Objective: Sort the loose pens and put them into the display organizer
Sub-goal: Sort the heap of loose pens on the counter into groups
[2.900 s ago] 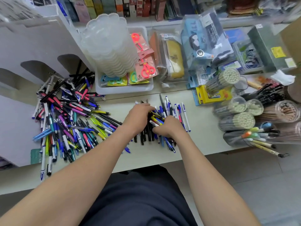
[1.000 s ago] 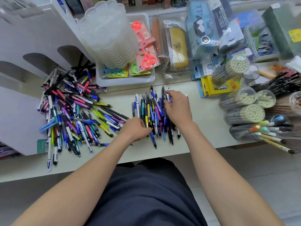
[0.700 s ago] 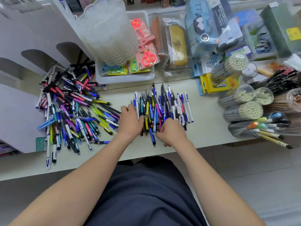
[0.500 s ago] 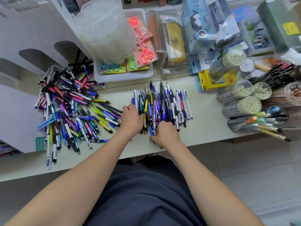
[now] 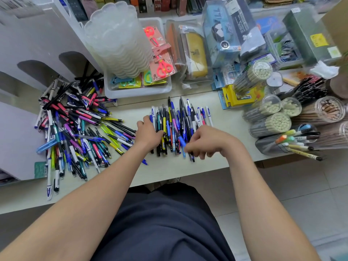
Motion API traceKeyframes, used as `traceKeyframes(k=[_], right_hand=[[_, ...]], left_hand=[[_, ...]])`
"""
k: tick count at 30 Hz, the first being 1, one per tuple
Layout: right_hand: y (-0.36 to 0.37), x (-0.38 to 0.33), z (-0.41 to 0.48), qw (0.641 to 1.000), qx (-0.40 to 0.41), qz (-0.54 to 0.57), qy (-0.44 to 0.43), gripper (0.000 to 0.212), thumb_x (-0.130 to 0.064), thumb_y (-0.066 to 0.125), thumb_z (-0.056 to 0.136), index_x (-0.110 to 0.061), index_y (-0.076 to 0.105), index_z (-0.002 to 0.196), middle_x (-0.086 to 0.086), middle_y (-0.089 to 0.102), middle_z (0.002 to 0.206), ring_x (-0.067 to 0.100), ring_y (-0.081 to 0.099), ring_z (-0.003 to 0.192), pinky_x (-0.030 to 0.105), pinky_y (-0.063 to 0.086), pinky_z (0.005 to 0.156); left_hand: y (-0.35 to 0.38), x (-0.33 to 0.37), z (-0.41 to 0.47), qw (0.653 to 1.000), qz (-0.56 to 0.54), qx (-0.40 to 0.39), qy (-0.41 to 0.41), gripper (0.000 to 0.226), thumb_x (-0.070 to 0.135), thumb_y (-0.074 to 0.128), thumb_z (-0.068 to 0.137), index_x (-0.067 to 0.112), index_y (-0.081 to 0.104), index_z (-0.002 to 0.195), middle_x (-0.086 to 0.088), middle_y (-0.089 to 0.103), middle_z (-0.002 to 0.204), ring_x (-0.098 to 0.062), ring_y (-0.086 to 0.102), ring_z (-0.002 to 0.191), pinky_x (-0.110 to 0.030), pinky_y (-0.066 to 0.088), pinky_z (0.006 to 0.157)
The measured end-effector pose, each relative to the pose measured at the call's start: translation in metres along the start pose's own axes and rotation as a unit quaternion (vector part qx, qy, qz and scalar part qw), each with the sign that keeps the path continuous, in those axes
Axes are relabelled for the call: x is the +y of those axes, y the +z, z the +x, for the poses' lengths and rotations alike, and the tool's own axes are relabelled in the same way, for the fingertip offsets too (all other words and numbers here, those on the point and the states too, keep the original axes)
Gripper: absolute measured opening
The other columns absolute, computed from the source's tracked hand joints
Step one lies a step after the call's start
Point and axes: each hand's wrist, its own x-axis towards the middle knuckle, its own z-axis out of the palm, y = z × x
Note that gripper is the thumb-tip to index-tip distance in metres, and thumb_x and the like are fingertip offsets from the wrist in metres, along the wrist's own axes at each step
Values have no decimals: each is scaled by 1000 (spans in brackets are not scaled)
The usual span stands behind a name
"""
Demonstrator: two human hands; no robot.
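1. Shifted rightward since half a second ago, the right hand (image 5: 207, 142) sits over the aligned row's (image 5: 175, 125) near ends, fingers curled; blur hides whether it pinches anything.
2. White display organizer (image 5: 37, 44) stands left, slots dark.
3. Loose pens (image 5: 75, 129) heap on the counter (image 5: 169, 170) beside it.
4. That aligned row looks light, stiff and slick-barrelled; gather several mid-barrel.
5. Left hand (image 5: 148, 134) rests relaxed against its left edge.
6. Clear tubes (image 5: 271, 125) hold pencils.
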Motion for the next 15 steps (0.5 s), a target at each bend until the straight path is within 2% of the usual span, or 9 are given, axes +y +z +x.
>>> traceKeyframes(k=[2, 4, 6, 9, 11, 13, 15], right_hand=[[-5, 8, 11, 992, 126, 8, -7, 23, -22, 74, 85, 0, 77, 78, 7, 75, 66, 17, 66, 55, 29, 57, 52], [2, 17, 31, 973, 227, -29, -19, 27, -21, 72, 83, 2, 72, 71, 5, 66, 56, 20, 63, 52, 38, 66, 61], [15, 23, 49, 959, 275, -65, -21, 31, -22, 72, 86, 0, 65, 65, 5, 58, 54, 25, 61, 53, 42, 65, 66], [27, 27, 62, 946, 306, -109, -8, 38, -32, 76, 91, -12, 56, 66, 5, 58, 66, 27, 60, 63, 34, 53, 60], [28, 28, 63, 934, 338, -113, -9, 29, -36, 74, 94, -13, 64, 78, 6, 65, 79, 30, 64, 75, 32, 50, 64], [28, 31, 65, 922, 375, -93, -20, 19, -33, 67, 97, -15, 70, 101, 6, 68, 98, 30, 66, 88, 34, 50, 69], [29, 35, 68, 921, 380, -69, -47, 29, -30, 62, 101, -15, 65, 125, 8, 63, 119, 29, 63, 103, 35, 49, 77]], left_hand=[[0, 2, 2, 1000, 0, 4, 0, 74, 31, 76, 97, 7, 33, 152, -19, 40, 145, -41, 57, 121, -45, 50, 97], [2, 6, 3, 1000, 7, -1, 4, 67, 26, 76, 96, 4, 39, 147, -18, 42, 143, -35, 56, 115, -41, 48, 95], [4, 11, 3, 1000, 8, -8, 2, 58, 21, 75, 97, 2, 43, 142, -18, 43, 141, -28, 51, 104, -36, 44, 89], [6, 16, 5, 1000, 5, -7, -6, 53, 18, 74, 97, 3, 45, 138, -18, 42, 141, -29, 52, 102, -35, 43, 87], [6, 17, 6, 1000, 5, -3, 3, 54, 16, 73, 97, 3, 44, 141, -19, 42, 142, -31, 53, 108, -34, 42, 89], [5, 19, 7, 1000, 4, 5, 16, 49, 11, 68, 98, 2, 45, 140, -19, 46, 138, -29, 50, 107, -35, 42, 90], [4, 20, 5, 1000, -3, 8, 21, 38, 2, 59, 98, 0, 48, 134, -20, 49, 131, -29, 50, 105, -36, 44, 87]])
